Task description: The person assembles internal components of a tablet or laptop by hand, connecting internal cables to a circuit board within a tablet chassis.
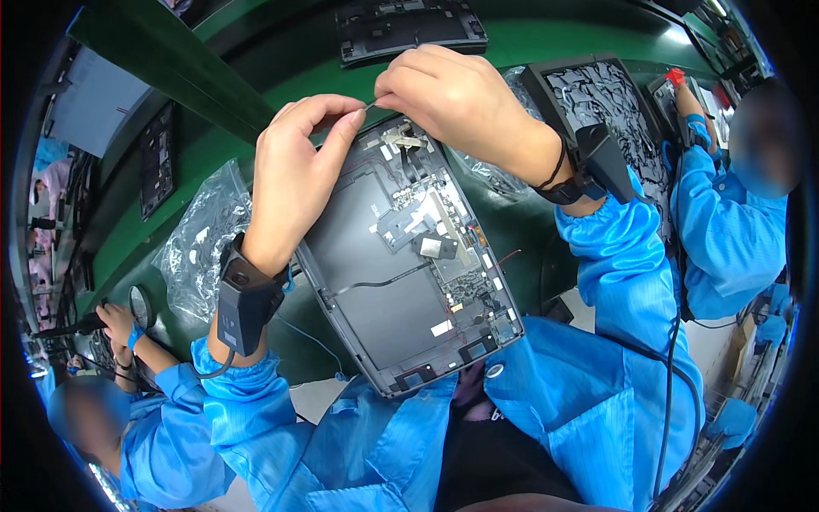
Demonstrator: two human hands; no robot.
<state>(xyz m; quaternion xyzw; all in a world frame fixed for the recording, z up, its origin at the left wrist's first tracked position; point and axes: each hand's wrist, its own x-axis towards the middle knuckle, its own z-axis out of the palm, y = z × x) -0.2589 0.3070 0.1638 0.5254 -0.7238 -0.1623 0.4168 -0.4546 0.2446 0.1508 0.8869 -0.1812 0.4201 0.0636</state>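
An opened laptop base (358, 247) lies tilted in front of me, its circuit board (456, 247) and a black cable (380, 282) showing. Above its far edge my left hand (303, 166) pinches a thin dark strand, like a wire (370, 106), between thumb and forefinger. My right hand (456, 98) meets it there, its fingertips closed on the same strand. Most of the strand is hidden by the fingers, so its exact kind cannot be made out. A thin red wire (510, 255) sticks out from the base's right side.
Crumpled clear plastic bags (205, 239) lie left of the base. Another laptop part (414, 32) stands at the far side, and a box of black parts (601, 111) is at right. A green post (175, 68) rises at left. Co-workers in blue (738, 226) sit on both sides.
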